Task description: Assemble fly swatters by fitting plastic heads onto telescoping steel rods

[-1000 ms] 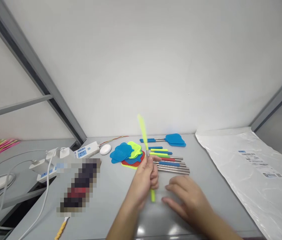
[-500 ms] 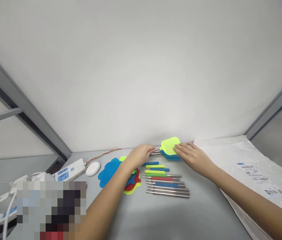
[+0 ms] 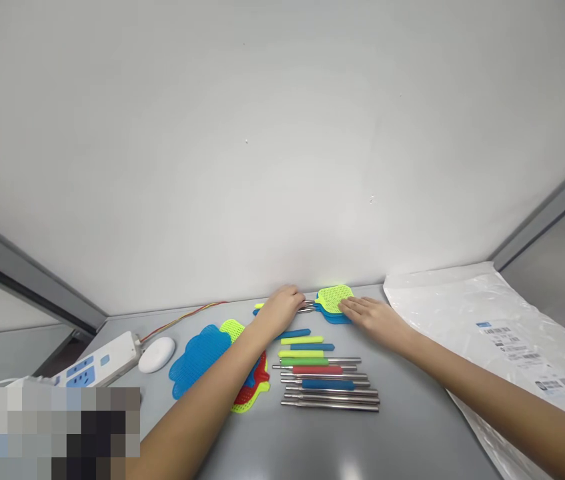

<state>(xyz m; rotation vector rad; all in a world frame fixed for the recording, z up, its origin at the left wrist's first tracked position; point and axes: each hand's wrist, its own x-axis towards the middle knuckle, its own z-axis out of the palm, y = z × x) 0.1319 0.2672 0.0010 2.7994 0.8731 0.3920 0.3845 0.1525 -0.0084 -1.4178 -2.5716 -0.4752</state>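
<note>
Near the wall lies a stack of fly swatters, a yellow-green one (image 3: 335,297) on top of a blue one (image 3: 338,319). My left hand (image 3: 282,312) curls over their metal shafts, with handle ends poking out to its left. My right hand (image 3: 375,323) rests with its fingers stretched out against the right edge of the swatter heads. Closer to me is a row of loose handle grips, among them a red grip (image 3: 317,370) and a blue grip (image 3: 328,385), with bare metal rods (image 3: 332,405) in front. Left of these, partly behind my left forearm, are loose blue swatter heads (image 3: 199,360) and red and yellow ones.
On the left of the grey table (image 3: 322,440) are a power strip (image 3: 97,363), a round white object (image 3: 157,355) and a thin coloured cable (image 3: 182,322). A white plastic package (image 3: 462,320) with labels covers the right side. The wall (image 3: 282,167) rises directly behind.
The yellow-green swatter head has come down flatter and lines up more closely with the blue one. Both hands stay at the stack. The camera view has shifted slightly.
</note>
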